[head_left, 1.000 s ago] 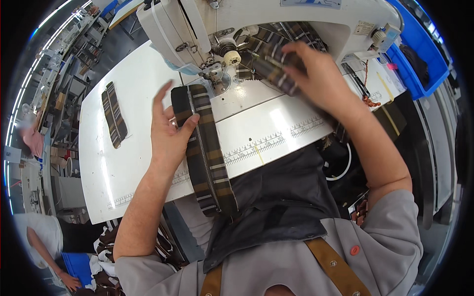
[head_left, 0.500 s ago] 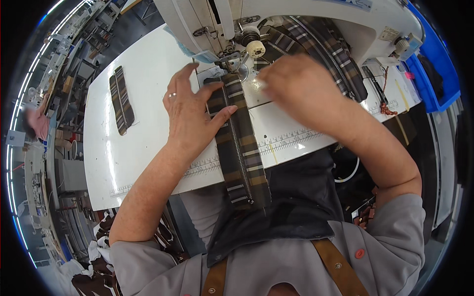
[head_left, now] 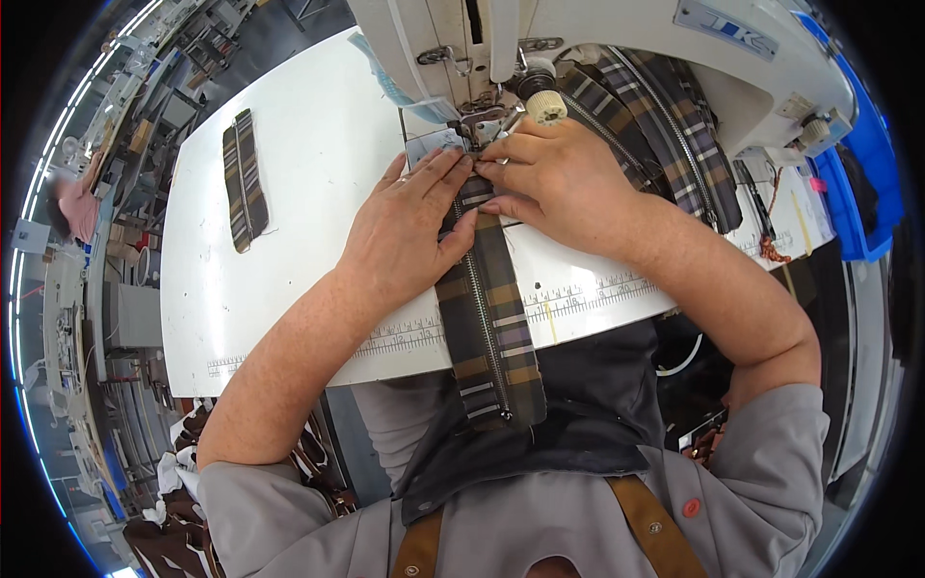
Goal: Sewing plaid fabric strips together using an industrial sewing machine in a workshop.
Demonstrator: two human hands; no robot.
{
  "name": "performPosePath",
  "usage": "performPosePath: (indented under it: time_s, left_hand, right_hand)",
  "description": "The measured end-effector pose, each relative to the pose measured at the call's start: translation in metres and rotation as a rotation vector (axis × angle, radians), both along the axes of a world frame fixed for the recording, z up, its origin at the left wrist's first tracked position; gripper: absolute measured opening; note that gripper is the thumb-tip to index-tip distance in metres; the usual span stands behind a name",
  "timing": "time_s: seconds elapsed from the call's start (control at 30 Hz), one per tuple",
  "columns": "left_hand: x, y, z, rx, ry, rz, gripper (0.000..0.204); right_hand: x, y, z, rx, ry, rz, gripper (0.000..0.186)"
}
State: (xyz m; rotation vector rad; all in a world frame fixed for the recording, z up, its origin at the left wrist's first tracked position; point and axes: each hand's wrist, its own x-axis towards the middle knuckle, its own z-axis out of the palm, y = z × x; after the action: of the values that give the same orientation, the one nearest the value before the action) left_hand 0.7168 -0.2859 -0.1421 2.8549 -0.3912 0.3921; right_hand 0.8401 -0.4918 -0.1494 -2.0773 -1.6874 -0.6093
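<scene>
A plaid fabric strip with a metal zipper (head_left: 489,328) runs from below the sewing machine's presser foot (head_left: 472,133) over the table's front edge. My left hand (head_left: 405,222) lies on its upper part, fingers stretched toward the foot and thumb on the cloth. My right hand (head_left: 564,183) rests on the same end from the right, fingers slightly bent and thumb apart from them; both hands hide part of the strip. More plaid zipper pieces (head_left: 684,125) are heaped under the machine arm. A shorter one (head_left: 245,178) lies at the left of the white table (head_left: 212,308).
The white machine body (head_left: 713,39) arches overhead. A dark tool with orange cord (head_left: 771,246) lies at the right, beside a blue bin (head_left: 856,202). A person in pink (head_left: 75,202) is at the far left among workbenches.
The zipper strip has moved right and up to the presser foot. My left hand followed it; my right hand left the heaped pieces and came down onto the strip's upper end.
</scene>
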Motion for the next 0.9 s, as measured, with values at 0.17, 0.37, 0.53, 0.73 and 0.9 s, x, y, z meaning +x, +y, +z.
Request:
performPosePath:
  time_s: [0.17, 0.37, 0.53, 0.73, 0.9]
  left_hand:
    - [0.0109, 0.0029, -0.0047, 0.052, -0.045, 0.023, 0.051]
    - [0.012, 0.0039, -0.0065, -0.021, -0.069, 0.012, 0.048]
    - [0.0121, 0.003, -0.0061, -0.037, -0.09, -0.013, 0.045]
    - [0.0115, 0.0043, -0.0028, -0.109, -0.073, -0.043, 0.046]
    - [0.0113, 0.0031, -0.0025, -0.128, -0.074, -0.05, 0.045]
  right_hand:
    - [0.0031, 0.0041, -0.0025, 0.028, 0.038, -0.021, 0.032]
    - [0.0033, 0.0036, -0.0036, 0.061, 0.047, -0.012, 0.031]
    - [0.0029, 0.0008, -0.0005, 0.07, 0.064, 0.012, 0.036]
    - [0.004, 0.0001, -0.0014, 0.069, 0.072, 0.038, 0.041]
    - [0.0019, -0.0011, 0.0002, 0.051, 0.059, 0.011, 0.042]
